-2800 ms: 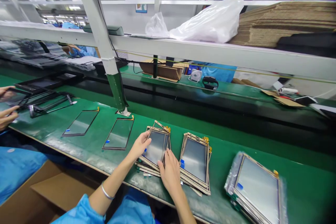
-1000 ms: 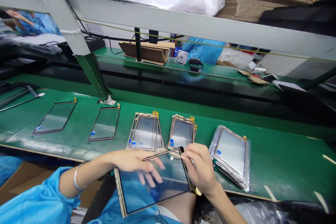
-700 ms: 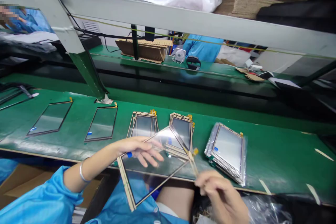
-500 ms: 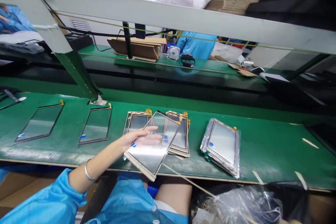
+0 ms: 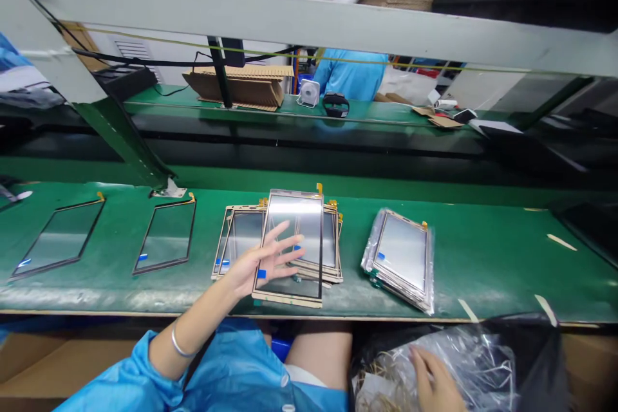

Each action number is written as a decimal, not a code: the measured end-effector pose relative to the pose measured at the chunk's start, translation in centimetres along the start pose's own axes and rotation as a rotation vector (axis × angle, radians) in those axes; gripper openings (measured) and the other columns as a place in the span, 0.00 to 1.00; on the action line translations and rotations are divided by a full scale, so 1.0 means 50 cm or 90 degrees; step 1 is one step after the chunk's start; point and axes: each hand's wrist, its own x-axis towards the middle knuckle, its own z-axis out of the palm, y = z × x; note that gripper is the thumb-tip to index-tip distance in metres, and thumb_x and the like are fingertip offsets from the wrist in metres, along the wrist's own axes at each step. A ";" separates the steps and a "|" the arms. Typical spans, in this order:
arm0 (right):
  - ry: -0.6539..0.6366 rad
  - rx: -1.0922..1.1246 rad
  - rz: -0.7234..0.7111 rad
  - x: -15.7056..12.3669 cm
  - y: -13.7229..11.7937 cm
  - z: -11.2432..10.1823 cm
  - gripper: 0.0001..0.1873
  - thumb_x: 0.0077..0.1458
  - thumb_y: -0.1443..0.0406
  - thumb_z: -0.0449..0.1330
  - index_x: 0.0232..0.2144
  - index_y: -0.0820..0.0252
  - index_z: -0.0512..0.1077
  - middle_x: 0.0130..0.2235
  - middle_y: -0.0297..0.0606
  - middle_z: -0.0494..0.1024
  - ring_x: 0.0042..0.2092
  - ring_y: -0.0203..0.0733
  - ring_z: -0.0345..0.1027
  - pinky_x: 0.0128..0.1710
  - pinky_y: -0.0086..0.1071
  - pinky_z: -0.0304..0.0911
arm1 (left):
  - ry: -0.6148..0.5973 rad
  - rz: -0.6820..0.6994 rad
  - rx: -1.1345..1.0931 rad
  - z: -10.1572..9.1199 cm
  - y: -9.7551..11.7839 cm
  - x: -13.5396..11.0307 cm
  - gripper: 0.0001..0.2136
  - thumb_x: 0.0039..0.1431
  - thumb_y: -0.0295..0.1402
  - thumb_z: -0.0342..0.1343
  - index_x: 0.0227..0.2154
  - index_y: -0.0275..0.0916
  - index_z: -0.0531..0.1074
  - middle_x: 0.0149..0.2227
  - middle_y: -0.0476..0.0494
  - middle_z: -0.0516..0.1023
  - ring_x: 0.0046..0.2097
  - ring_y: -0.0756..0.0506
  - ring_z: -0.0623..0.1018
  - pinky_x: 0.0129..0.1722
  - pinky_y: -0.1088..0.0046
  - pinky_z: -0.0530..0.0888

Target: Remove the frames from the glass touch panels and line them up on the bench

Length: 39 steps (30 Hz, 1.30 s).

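My left hand [image 5: 275,254] is behind a clear, dark-bordered touch screen panel [image 5: 294,206] and supports it, its fingers showing through the glass. The panel has a gold tab at the top, a blue sticker and a beige strip along its lower edge. Under it on the bench lie two overlapping piles of similar panels, a left pile [image 5: 244,232] and a right pile [image 5: 332,238]. My right hand [image 5: 434,380] is over a clear plastic bag [image 5: 483,360], fingers close together; whatever they hold cannot be made out.
A stack of panels in plastic [image 5: 403,251] stands at the right on the green bench [image 5: 487,257]. Single panels [image 5: 167,232] lie at the left. Loose pale strips [image 5: 545,310] lie near the front edge. A grey beam [image 5: 290,22] crosses above.
The held panel has turned from tilted to nearly upright and faces me. The long pale strip stretching from it is gone from view. My right hand has come into view over the bag.
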 end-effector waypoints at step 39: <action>-0.343 0.680 -0.111 0.330 -0.552 0.106 0.09 0.42 0.71 0.55 0.14 0.60 0.67 0.30 0.39 0.76 0.27 0.32 0.67 0.18 0.23 0.54 | -0.121 -0.038 -0.109 -0.011 -0.101 -0.016 0.33 0.56 0.59 0.44 0.57 0.42 0.62 0.54 0.31 0.72 0.54 0.33 0.73 0.45 0.55 0.71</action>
